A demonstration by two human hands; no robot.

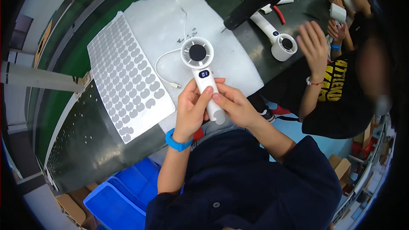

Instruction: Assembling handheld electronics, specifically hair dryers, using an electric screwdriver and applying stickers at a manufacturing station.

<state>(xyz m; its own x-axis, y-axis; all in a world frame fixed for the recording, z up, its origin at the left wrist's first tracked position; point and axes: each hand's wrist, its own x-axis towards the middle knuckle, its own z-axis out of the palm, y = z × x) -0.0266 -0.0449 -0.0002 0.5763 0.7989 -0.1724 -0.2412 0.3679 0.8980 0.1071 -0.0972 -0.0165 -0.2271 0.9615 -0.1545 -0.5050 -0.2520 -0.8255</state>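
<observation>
A white handheld fan [204,81] with a round head and a small lit display is held in front of me, its head pointing away. My left hand [190,107] wraps the handle from the left, thumb on its front. From the other side my right hand [235,105] grips it, its thumb pressing near the left one. A grey rounded sticker [219,116] shows at the handle's lower end, partly over the edge. Left of the fan lies a white sheet [140,117] with rows of similar grey stickers. A white cable [159,66] ends in a plug beside my left hand.
White foam padding [236,66] covers part of the dark bench. Small screws [194,32] lie beyond the fan, near a black electric screwdriver [257,4]. Another white fan [283,49] lies at right, close to a co-worker's raised hand [313,44]. Blue bins [117,200] stand below the bench.
</observation>
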